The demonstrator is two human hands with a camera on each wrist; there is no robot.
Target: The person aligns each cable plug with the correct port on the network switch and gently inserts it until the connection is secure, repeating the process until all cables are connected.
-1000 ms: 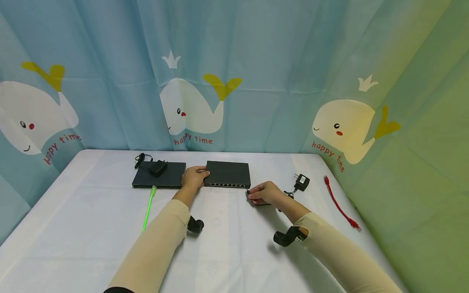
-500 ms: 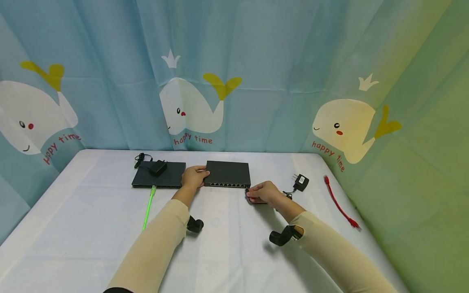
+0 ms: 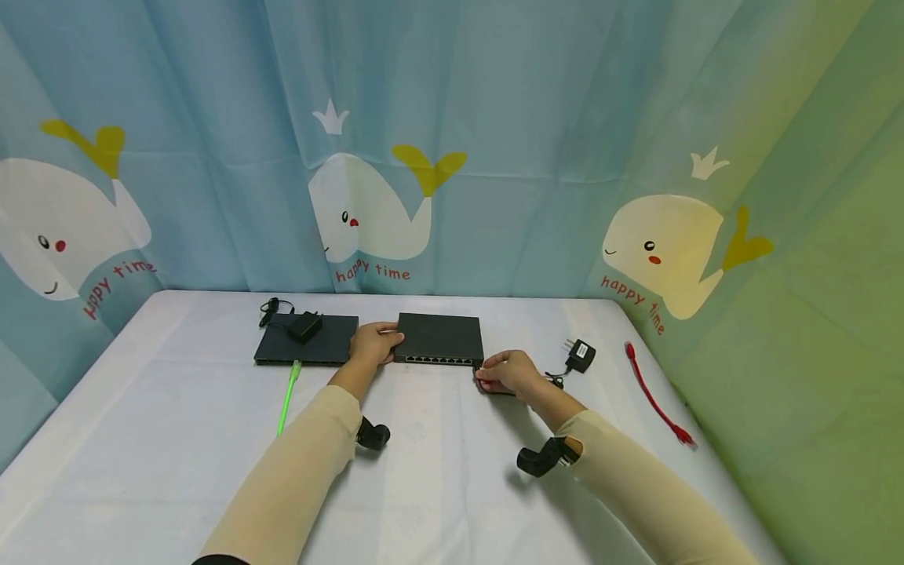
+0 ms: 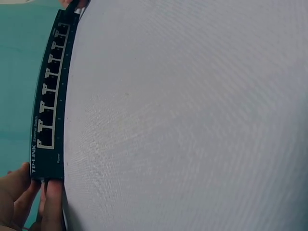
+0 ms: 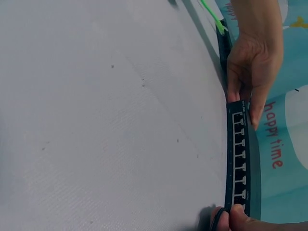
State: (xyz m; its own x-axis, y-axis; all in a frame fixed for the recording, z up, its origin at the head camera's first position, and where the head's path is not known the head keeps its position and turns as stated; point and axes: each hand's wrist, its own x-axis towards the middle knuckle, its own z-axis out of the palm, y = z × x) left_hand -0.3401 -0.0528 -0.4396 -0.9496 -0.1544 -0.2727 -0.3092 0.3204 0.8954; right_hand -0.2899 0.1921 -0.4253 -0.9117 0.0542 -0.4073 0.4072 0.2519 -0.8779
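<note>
A black TP-LINK Ethernet switch [image 3: 439,336] lies on the white table, its row of ports facing front. My left hand [image 3: 374,344] grips its left end, thumb on top and fingers at the side, as the left wrist view also shows. At the switch's right front corner, my right hand [image 3: 512,373] pinches the black plug [image 3: 476,370] of a power adapter's cord. The plug's tip meets the front face by the last port; how deep it sits is hidden. The cord runs under my right hand toward the black power adapter [image 3: 581,355].
Left of my left hand lies a second flat black box [image 3: 339,333], with another power adapter [image 3: 305,326] on top and a green network cable [image 3: 288,396] at its front. A short red network cable [image 3: 653,396] lies near the right edge. Curtains [image 3: 508,157] hang behind the table.
My right hand has shifted slightly left with the plug, from just off the switch's corner up against its front face. My left hand keeps its grip on the switch, which stays in place.
</note>
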